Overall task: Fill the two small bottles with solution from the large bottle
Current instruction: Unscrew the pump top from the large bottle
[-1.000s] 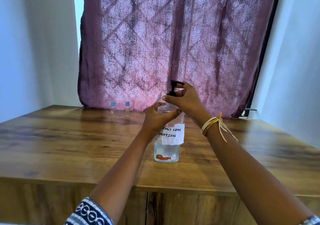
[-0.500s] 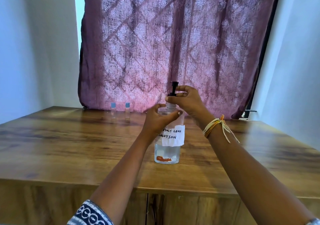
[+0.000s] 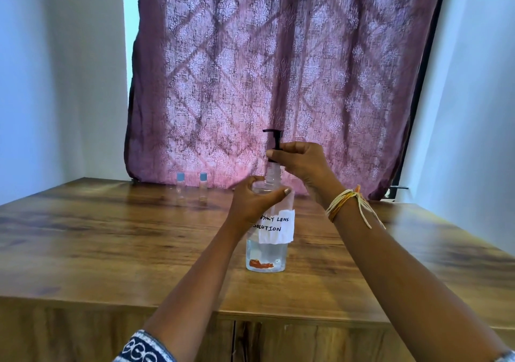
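Wooden tabletop [image 3: 111, 244] before a curtain [image 3: 250, 69]: left hand [image 3: 252, 202] grips the large bottle [image 3: 266, 253] shoulder, right hand [image 3: 299, 161] pinches its black pump [image 3: 274, 138]; two small bottles [image 3: 192, 188] stand behind.

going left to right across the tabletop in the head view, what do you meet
left small bottle → right small bottle → left hand gripping the large bottle → right hand on the pump top
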Demonstrator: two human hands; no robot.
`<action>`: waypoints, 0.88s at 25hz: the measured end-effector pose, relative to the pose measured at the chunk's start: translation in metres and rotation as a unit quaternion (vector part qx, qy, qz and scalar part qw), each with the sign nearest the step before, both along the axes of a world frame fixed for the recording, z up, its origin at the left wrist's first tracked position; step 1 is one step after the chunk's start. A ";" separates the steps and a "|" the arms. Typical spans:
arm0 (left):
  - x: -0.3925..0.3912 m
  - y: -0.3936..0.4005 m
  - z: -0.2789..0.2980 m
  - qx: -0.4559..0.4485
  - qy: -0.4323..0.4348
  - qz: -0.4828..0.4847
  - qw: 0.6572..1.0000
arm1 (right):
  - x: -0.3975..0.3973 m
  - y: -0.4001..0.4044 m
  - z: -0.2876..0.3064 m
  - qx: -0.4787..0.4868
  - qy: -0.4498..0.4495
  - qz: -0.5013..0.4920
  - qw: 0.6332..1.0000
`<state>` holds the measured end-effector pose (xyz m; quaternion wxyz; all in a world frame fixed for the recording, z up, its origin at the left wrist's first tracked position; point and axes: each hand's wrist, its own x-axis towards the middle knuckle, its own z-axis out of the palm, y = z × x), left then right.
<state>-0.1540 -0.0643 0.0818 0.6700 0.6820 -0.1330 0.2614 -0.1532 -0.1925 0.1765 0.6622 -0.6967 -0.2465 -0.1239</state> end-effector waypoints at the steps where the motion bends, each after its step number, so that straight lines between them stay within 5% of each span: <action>1: 0.001 0.000 0.000 0.003 0.001 0.001 1.000 | -0.001 -0.001 0.008 0.002 0.002 0.000 1.000; 12: 0.000 0.001 0.004 0.010 0.007 0.015 1.000 | -0.005 -0.013 0.107 0.067 0.044 -0.028 0.996; 18: 0.001 0.003 0.005 0.028 0.009 0.010 0.999 | -0.007 -0.028 0.144 0.217 0.034 -0.069 0.973; 22: 0.001 0.003 0.004 0.030 0.011 0.011 0.999 | -0.003 -0.036 0.129 0.308 0.093 -0.011 0.947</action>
